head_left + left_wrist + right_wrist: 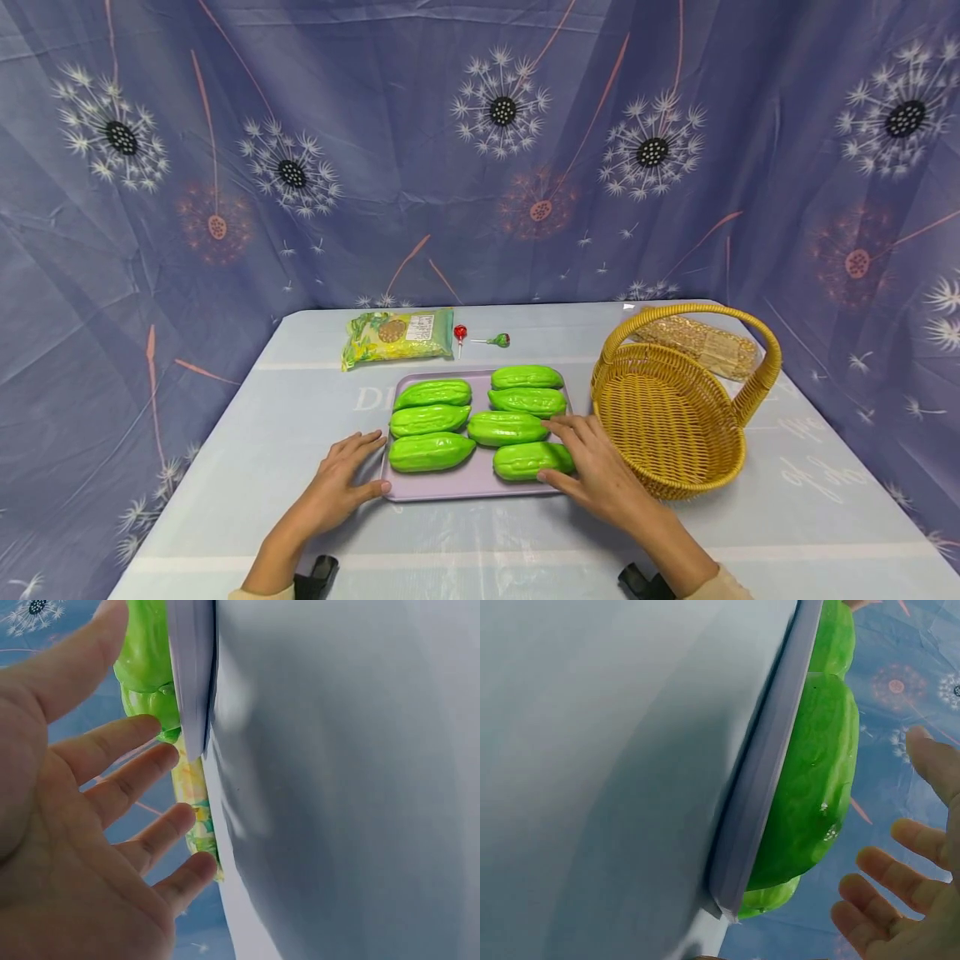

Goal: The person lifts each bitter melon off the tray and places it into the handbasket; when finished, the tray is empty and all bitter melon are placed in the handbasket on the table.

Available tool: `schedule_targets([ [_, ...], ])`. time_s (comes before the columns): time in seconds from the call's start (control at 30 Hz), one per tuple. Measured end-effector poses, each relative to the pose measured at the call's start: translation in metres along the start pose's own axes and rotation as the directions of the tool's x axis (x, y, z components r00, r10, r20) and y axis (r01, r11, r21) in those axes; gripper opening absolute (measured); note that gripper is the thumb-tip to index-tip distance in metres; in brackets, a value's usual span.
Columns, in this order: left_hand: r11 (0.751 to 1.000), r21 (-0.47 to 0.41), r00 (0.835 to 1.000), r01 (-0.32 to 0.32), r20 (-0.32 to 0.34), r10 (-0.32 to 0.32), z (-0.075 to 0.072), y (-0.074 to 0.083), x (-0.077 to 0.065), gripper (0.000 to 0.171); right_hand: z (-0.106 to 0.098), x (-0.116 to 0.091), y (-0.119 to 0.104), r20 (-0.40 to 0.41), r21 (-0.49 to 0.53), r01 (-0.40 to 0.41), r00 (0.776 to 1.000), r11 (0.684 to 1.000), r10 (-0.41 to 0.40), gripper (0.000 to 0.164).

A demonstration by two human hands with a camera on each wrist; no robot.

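Observation:
Several glossy green ridged gourds (431,452) lie in two columns on a shallow lilac tray (480,487). At the tray's left edge is my left hand (339,483), its fingers spread and slightly bent. In the left wrist view that hand (90,787) holds nothing, with its fingertips close to the tray's side. My right hand (596,471) hovers over the right edge, by the front right gourd (525,461). From the right wrist, a gap shows between the relaxed fingers of this hand (907,877) and the nearest gourd (810,787).
A yellow wicker basket (667,417) with a tall handle stands right of the tray, close to my right forearm. Behind it lies a golden packet (705,346). Farther back are a green-yellow bag (397,336), a red lollipop (460,332) and a green lollipop (501,340).

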State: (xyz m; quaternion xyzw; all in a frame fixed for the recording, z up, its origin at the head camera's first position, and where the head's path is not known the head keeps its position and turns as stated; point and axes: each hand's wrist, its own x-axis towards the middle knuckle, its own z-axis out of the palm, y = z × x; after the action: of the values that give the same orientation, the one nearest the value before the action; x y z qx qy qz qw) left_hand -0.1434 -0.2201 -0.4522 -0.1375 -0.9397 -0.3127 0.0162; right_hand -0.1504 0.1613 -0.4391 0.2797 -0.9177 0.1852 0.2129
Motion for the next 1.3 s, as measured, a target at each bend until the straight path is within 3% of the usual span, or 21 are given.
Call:
schedule_targets([
  [0.73, 0.996, -0.086, 0.996, 0.014, 0.087, -0.007, 0.001, -0.009, 0.006, 0.065, 0.014, -0.003, 0.007, 0.116, 0.023, -0.045, 0.992, 0.999, 0.042, 0.054],
  [1.3, 0.994, -0.110, 0.996, -0.007, 0.089, 0.017, 0.003, -0.010, 0.009, 0.067, 0.019, -0.003, 0.010, 0.138, 0.024, -0.039, 0.990, 0.999, 0.035, 0.050],
])
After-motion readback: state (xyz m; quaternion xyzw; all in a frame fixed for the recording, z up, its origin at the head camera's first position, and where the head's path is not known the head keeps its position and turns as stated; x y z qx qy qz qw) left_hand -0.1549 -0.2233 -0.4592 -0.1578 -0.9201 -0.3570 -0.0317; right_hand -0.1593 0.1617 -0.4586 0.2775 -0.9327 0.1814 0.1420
